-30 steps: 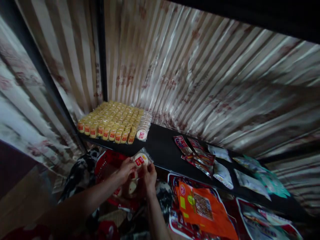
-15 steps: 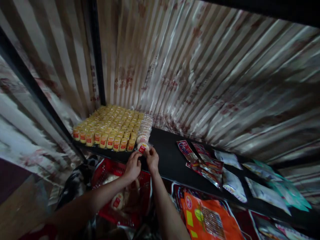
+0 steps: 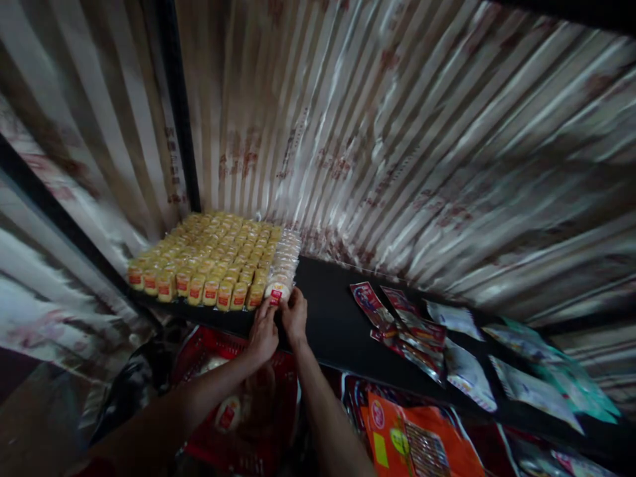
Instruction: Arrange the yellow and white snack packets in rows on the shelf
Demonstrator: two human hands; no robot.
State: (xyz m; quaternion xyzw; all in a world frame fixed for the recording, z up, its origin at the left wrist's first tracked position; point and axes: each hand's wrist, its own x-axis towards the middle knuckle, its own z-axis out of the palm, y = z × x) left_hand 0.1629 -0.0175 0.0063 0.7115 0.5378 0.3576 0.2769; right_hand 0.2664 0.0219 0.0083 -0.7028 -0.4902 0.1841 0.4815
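Note:
A round white cake in a clear wrapper with a red label point(image 3: 277, 292) stands at the front of a row of similar wrapped white cakes point(image 3: 287, 255). My left hand point(image 3: 263, 336) has its fingers closed at the lower left edge of this packet. On the packet's lower right edge, my right hand point(image 3: 295, 317) is closed in a pinch. To the left stand tight rows of wrapped yellow cakes point(image 3: 211, 265) with red labels. Below my hands is a red basket point(image 3: 199, 338) with more wrapped white cakes point(image 3: 228, 414) inside.
The black shelf point(image 3: 328, 298) runs to the right, with dark red snack packets point(image 3: 370, 305), white packets point(image 3: 467, 374) and green packets point(image 3: 581, 381) lying on it. An orange package point(image 3: 392, 424) sits lower in front. Black posts point(image 3: 179, 106) and a striped sheet point(image 3: 348, 132) enclose the shelf.
Both hands have moved the white cake packet slightly back against its row, and it now stands more upright beside the yellow cakes. The view has shifted a little.

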